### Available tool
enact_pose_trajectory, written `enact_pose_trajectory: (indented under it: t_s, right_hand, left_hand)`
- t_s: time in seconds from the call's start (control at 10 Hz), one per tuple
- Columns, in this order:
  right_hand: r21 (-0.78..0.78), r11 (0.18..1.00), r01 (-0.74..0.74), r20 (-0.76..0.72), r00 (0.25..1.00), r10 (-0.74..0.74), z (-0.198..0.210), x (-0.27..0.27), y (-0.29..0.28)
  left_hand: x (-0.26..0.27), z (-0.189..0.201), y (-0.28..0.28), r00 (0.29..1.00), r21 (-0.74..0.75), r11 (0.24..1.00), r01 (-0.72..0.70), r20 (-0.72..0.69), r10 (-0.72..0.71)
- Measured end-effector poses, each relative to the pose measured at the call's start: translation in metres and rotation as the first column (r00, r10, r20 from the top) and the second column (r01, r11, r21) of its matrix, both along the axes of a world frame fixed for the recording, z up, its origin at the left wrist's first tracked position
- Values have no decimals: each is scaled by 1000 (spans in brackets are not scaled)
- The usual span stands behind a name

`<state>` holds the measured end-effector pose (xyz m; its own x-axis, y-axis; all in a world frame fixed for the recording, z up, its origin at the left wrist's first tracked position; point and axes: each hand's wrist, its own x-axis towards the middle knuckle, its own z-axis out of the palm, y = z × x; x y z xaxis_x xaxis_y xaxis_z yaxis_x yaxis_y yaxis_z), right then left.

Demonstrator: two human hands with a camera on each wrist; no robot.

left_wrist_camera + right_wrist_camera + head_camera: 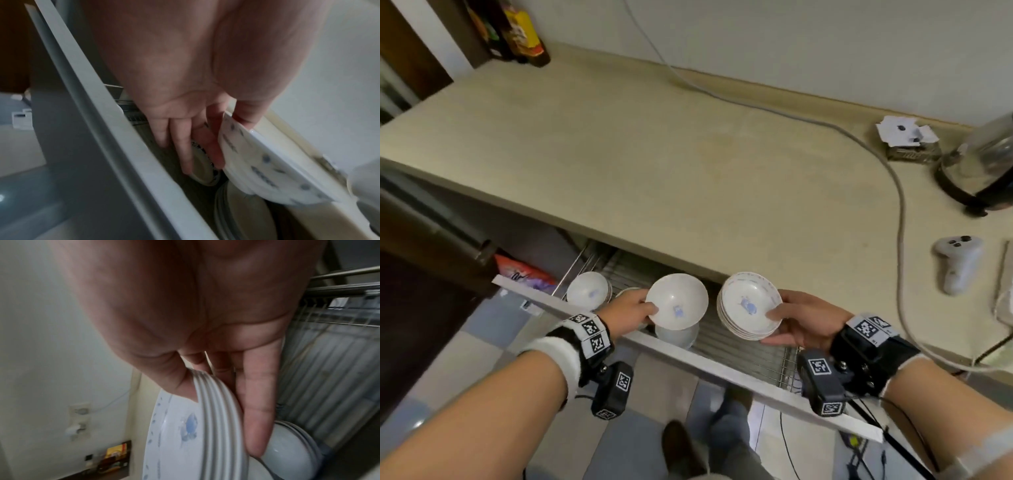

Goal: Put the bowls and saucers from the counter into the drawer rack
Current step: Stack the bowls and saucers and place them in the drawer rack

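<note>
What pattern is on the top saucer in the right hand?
White, blue motif at centre, blue-dotted rim: top saucer, clearest in head view.

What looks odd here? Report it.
Nothing is broken or spilled. The left hand holds a bowl tilted over the rack; the right hand grips stacked saucers. A cable trails across the counter.

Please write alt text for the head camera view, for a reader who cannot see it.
Over an open wire drawer rack, the left hand holds a white bowl by its rim and the right hand holds a stack of saucers. Another bowl already sits in the rack, below a beige counter.
</note>
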<state>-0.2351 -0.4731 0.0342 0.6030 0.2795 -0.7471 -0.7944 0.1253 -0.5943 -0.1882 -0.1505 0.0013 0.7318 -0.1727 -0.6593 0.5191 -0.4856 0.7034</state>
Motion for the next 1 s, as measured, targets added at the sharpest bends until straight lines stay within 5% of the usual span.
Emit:
enact_pose_trajectory:
  t_s: [0.2, 0.3, 0.5, 0.7, 0.8, 1.0]
  right_hand:
    - [-238, 969, -66, -24, 998, 62, -39, -33, 21]
    - [-235, 972, -27, -58, 998, 14, -45, -41, 24]
    - [-281, 959, -29, -90, 996, 4, -61, -49, 16]
    - [-316, 946, -78, -204, 979, 12, -89, -36, -1]
    - [-370, 923, -110, -267, 964, 8, -110, -21, -10]
    - [-459, 845, -273, -334, 935, 121, -193, 19, -30]
  left_hand:
    - [-4, -31, 10, 991, 217, 971, 96, 69, -113]
    - [-2, -24, 4, 985, 297, 942, 157, 22, -171]
    - [7, -20, -8, 981, 311, 931, 192, -79, -176]
    - [32, -24, -17, 926, 297, 920, 255, -350, -143]
    - [54, -26, -25, 880, 350, 844, 406, -400, -258]
    - [88, -63, -40, 851, 387, 802, 455, -455, -263]
